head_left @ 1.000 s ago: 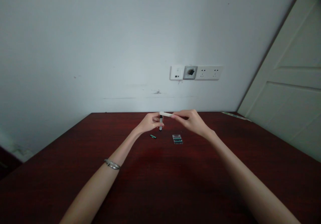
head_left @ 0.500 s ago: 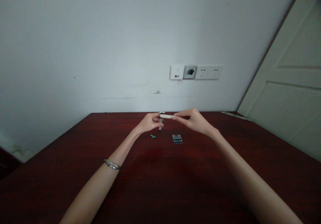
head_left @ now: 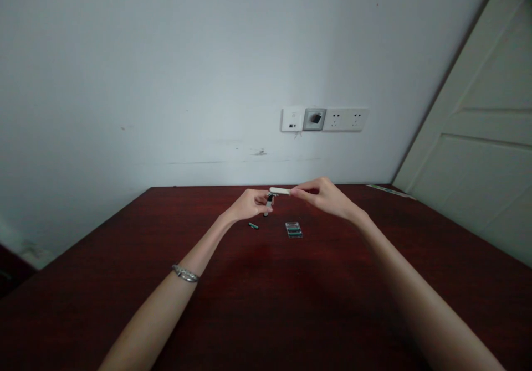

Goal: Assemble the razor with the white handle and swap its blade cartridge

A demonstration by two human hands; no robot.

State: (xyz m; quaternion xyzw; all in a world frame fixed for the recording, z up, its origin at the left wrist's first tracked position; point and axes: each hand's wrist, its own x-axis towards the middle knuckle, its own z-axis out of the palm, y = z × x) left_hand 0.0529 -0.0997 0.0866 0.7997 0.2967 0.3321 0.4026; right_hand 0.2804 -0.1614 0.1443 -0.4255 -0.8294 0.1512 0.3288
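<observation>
My left hand (head_left: 248,204) is closed around a slim tool with a pale grey and black handle (head_left: 268,204), held nearly upright. Its small head at the top is too tiny to make out clearly. Between the thumb and fingers of my right hand (head_left: 324,195) is one end of a flat white bar (head_left: 280,191) with rounded ends. The bar's left end lies at the tool's head; whether they touch I cannot tell. Below the left hand, a small green and black strip (head_left: 253,226) rests on the table. A clear case (head_left: 294,235) with green strips inside lies to its right.
The dark red tabletop (head_left: 266,293) runs back to a pale wall (head_left: 187,72). Wall sockets (head_left: 344,119) sit above its far edge. A long thin pale strip (head_left: 389,191) lies at the back right, near a white door (head_left: 477,122).
The white bar has shifted slightly right and up, with the right hand. The tool in my left hand has tilted a little, and its black part now shows below the bar.
</observation>
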